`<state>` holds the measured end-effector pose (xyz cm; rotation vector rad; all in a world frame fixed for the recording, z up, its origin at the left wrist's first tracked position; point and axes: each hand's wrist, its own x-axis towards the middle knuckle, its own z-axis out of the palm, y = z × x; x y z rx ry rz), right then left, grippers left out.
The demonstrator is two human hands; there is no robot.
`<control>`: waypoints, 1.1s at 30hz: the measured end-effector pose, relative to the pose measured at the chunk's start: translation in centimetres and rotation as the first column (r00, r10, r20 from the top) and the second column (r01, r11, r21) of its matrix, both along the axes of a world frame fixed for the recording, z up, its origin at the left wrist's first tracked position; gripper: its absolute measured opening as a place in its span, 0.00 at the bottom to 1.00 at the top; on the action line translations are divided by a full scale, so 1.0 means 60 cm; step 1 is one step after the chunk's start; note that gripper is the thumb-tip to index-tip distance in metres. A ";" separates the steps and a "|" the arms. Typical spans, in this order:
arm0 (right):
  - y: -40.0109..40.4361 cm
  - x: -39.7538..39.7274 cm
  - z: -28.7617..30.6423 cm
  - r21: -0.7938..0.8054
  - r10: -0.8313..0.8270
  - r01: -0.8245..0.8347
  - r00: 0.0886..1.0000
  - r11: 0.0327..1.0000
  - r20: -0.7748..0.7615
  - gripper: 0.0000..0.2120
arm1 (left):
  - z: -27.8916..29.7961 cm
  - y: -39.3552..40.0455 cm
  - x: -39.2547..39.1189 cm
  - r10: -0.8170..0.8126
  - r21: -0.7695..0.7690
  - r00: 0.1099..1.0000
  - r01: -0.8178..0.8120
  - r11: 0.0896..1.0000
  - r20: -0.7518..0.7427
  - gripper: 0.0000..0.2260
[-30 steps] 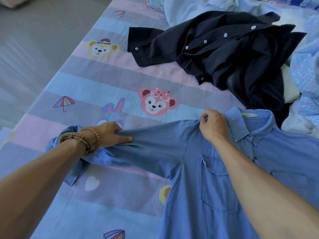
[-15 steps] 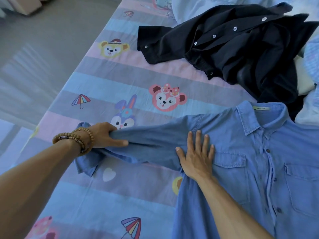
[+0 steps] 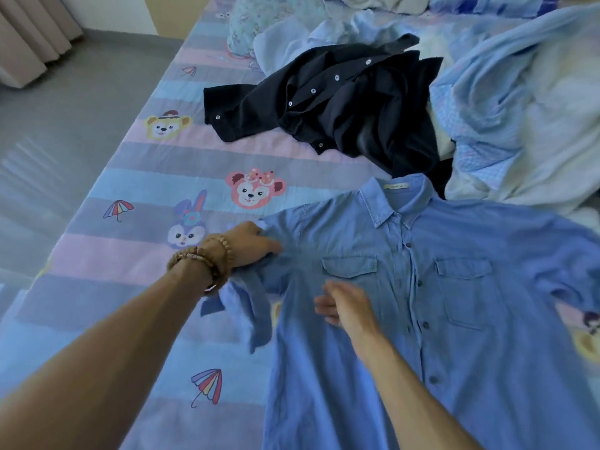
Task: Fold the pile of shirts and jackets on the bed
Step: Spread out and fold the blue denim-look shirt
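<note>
A blue denim shirt (image 3: 454, 319) lies front-up and buttoned on the bed, collar toward the far side. My left hand (image 3: 251, 243), with bead bracelets on the wrist, grips the shirt's left sleeve and holds it against the shoulder; the cuff end (image 3: 246, 306) hangs down beside the body. My right hand (image 3: 344, 305) hovers blurred over the chest pocket, fingers loosely curled, holding nothing. A crumpled black shirt (image 3: 341, 108) lies further back.
A pile of pale blue and white garments (image 3: 519, 108) fills the back right. The striped cartoon bedsheet (image 3: 162, 190) shows at left, with its edge and grey floor (image 3: 65, 125) beyond. A curtain (image 3: 29, 30) hangs far left.
My left hand carried the sleeve rightward from its stretched-out position to the shoulder. My right hand went from pinching the shoulder, to pressing flat, to lifted off the shirt.
</note>
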<state>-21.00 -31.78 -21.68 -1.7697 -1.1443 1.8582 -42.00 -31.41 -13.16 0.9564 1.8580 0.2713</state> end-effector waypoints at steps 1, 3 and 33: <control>-0.004 0.028 0.013 -0.091 -0.079 0.067 0.988 0.994 -0.130 0.12 | 0.015 0.015 0.054 0.043 -0.024 0.957 -0.038 0.999 0.286 0.19; -0.005 0.077 0.030 -0.226 -0.266 0.177 0.844 0.958 -0.465 0.22 | 0.029 0.031 0.121 0.102 -0.036 0.827 -0.099 0.994 0.553 0.24; 0.205 0.496 0.000 0.037 0.245 -0.588 0.392 0.808 0.887 0.09 | -0.216 -0.006 0.171 0.024 0.231 0.777 0.157 0.960 -0.629 0.15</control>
